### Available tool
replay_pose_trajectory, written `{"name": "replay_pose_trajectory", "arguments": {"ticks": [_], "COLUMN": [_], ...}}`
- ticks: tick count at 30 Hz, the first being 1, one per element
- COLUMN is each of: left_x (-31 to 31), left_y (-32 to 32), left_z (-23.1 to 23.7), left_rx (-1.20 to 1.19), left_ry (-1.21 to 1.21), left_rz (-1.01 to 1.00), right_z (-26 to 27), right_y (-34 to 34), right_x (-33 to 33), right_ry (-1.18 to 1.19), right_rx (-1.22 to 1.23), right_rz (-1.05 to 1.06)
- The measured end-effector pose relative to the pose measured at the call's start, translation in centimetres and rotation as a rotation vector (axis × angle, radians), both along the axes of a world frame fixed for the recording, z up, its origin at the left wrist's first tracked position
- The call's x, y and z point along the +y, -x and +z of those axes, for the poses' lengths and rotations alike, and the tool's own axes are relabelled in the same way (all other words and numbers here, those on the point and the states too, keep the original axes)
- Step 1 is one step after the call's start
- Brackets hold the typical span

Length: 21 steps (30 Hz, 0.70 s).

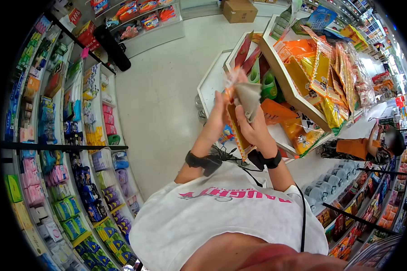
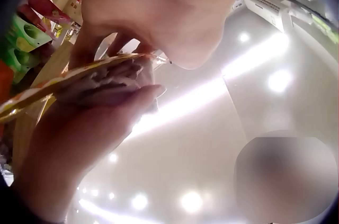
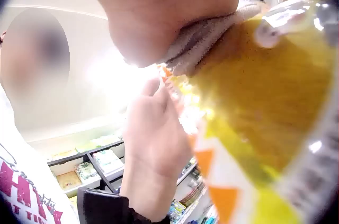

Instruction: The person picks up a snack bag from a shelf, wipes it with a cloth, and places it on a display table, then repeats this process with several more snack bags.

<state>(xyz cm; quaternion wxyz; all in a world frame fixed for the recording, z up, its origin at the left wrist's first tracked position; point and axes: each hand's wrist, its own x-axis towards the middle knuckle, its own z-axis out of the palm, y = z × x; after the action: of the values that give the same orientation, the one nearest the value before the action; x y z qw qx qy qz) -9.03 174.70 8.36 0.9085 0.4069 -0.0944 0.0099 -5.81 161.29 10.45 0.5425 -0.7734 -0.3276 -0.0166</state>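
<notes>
In the head view my left hand (image 1: 216, 118) grips the edge of a flat snack packet (image 1: 235, 126) with clear film and a yellow and orange print. A folded grey cloth (image 1: 248, 98) is held in my right hand (image 1: 256, 128) against the packet. The right wrist view shows the cloth (image 3: 198, 44) bunched under the right hand (image 3: 164, 7) on the packet's face (image 3: 265, 91), while the left hand (image 3: 153, 134) pinches the edge. Seen edge-on in the left wrist view, the packet (image 2: 58, 82) runs between both hands.
A tiered white display stand (image 1: 298, 99) holds piled snack packets (image 1: 321, 67) in front of me, to the right. Stocked shelves (image 1: 63, 135) line the left side. A cardboard box (image 1: 240, 11) sits farther off. Another person (image 1: 352, 147) is at the right, near large clear bottles (image 1: 325, 185).
</notes>
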Motion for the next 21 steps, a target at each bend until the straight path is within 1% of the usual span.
{"name": "replay_pose_trajectory", "arguments": {"ticks": [1, 3, 4, 5, 7, 10, 13, 14, 16, 17, 19, 21], "left_x": [-0.6, -2.0, -2.0, -2.0, -2.1, -3.5, -3.9, -4.9, -7.5, -7.8, -8.4, -9.8], "left_y": [-0.2, 0.1, 0.5, 0.9, 1.4, 1.5, 1.5, 1.6, 2.0, 2.0, 1.8, 1.8], "left_z": [-0.1, -0.4, -0.6, -0.8, 0.4, -2.3, -2.3, -1.1, 2.1, 2.5, 3.0, 2.8], "left_rx": [0.020, 0.062, 0.061, 0.059, -0.033, -0.148, 0.024, -0.079, -0.283, -0.307, -0.354, -0.118], "left_ry": [-0.125, -0.380, -0.453, -0.526, -0.561, -0.578, -0.733, -0.691, -0.597, -0.629, -0.696, -0.603], "left_rz": [0.021, 0.056, 0.065, 0.073, 0.075, 0.300, 0.127, 0.200, 0.338, 0.305, 0.239, 0.206], "right_z": [-0.2, 1.5, 2.1, 2.8, 4.0, 4.6, 3.0, 0.8, 2.7, 3.3, 1.0, 0.7], "right_y": [-0.3, -0.2, 0.2, 0.3, 0.3, -0.3, -1.3, -1.6, -0.9, -0.4, -0.4, 0.3], "right_x": [0.5, 2.0, 2.1, 1.7, 0.0, -1.9, -3.9, -4.6, -6.1, -6.9, -9.3, -11.0], "right_ry": [-0.077, -0.237, -0.275, -0.165, 0.052, 0.183, -0.030, -0.211, -0.478, -0.610, -0.685, -0.896], "right_rx": [-0.047, -0.137, -0.111, -0.224, -0.451, -0.515, -0.421, -0.181, 0.201, 0.398, 0.480, 0.734], "right_rz": [-0.039, -0.122, -0.111, -0.075, 0.006, 0.121, -0.053, -0.162, -0.247, -0.284, -0.149, -0.018]}}
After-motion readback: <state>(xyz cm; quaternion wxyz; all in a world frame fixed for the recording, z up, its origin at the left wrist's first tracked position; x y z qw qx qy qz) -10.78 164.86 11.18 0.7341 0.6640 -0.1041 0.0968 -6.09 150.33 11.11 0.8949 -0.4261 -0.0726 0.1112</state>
